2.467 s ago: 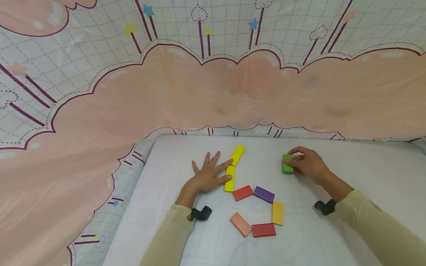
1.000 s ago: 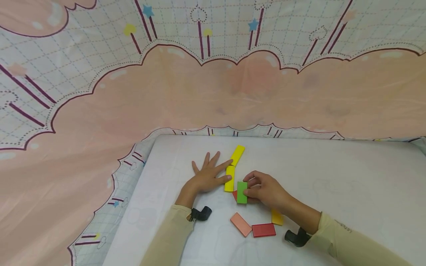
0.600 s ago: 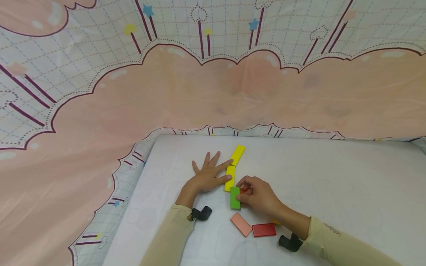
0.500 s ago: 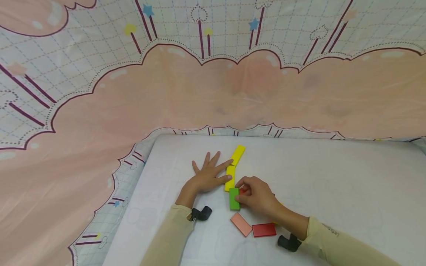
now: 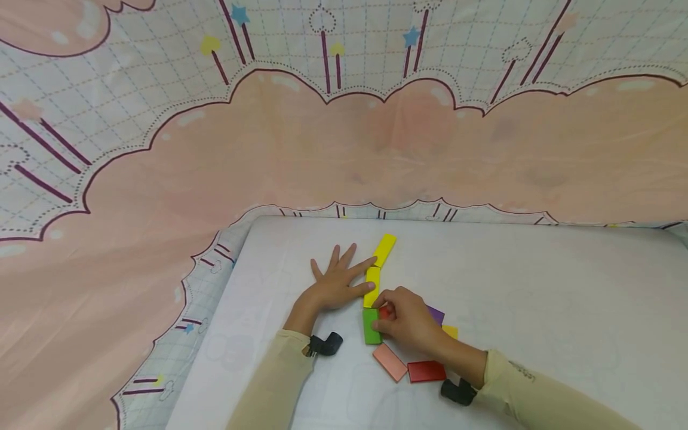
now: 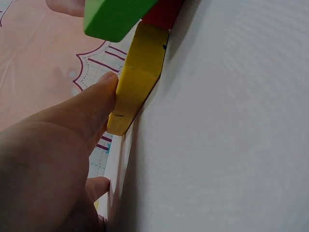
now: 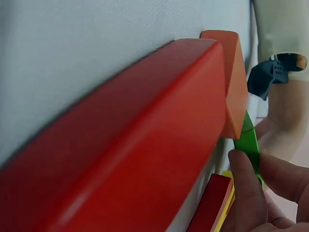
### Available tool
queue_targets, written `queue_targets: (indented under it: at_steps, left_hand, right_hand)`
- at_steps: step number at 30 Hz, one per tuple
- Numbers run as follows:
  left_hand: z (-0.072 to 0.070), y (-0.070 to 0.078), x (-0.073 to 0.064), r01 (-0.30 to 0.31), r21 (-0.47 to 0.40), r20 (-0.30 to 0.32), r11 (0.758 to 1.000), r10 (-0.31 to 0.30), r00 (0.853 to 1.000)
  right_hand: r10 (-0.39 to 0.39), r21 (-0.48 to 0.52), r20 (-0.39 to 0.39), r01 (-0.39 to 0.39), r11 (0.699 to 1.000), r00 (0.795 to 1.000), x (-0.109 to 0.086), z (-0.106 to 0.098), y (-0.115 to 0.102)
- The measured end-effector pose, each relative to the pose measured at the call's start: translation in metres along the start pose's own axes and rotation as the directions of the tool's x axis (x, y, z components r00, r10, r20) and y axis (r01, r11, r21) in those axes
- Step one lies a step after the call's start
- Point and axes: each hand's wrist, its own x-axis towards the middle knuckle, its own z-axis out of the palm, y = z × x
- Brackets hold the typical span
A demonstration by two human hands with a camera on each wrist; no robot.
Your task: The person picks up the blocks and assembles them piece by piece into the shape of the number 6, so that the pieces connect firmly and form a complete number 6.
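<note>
My right hand point(image 5: 408, 319) pinches a green wooden block point(image 5: 371, 327) between thumb and fingers. The green block is by the lower end of a yellow block point(image 5: 373, 276), above a salmon block point(image 5: 389, 362). In the left wrist view, the green block point(image 6: 116, 19) looks slightly raised, nearer the camera than the yellow block point(image 6: 140, 72). My left hand point(image 5: 333, 286) lies with fingers spread. Its thumb touches that yellow block and its index finger touches a second yellow block point(image 5: 386, 248). A red block point(image 5: 384, 312) is partly hidden behind my right hand.
A purple block point(image 5: 436, 314) and an amber block point(image 5: 451, 331) are partly covered by my right hand and forearm. A dark red block point(image 5: 426, 371) meets the salmon one. All lie on a white tabletop point(image 5: 537, 286), with a patterned cloth point(image 5: 344, 155) behind it.
My right hand has carried the green block leftward from the table's right side to the end of the lower yellow block. My left hand has stayed in place.
</note>
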Motion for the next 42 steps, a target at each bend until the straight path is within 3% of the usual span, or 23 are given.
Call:
queue_targets:
  at_steps: [5, 21, 32, 42]
  left_hand:
    - [0.0, 0.001, 0.0, -0.003, -0.007, -0.001, 1.0, 0.003, 1.0]
    - [0.001, 0.0, 0.002, 0.007, 0.01, 0.003, 1.0, -0.007, 1.0]
    - [0.001, -0.001, 0.002, 0.002, 0.003, 0.0, 1.0, -0.002, 1.0]
    - [0.001, -0.002, 0.002, -0.002, 0.005, 0.004, 1.0, 0.002, 1.0]
  right_hand:
    - [-0.042, -0.051, 0.006, 0.042, 0.998, 0.999, 0.0, 0.003, -0.002]
    - [-0.056, -0.148, 0.09, 0.069, 0.987, 0.994, -0.002, 0.004, -0.006]
    - [-0.047, -0.208, 0.077, 0.062, 0.976, 0.996, -0.002, 0.004, -0.002]
    - [-0.112, -0.366, -0.016, 0.098, 0.925, 0.994, -0.01, 0.005, -0.002]
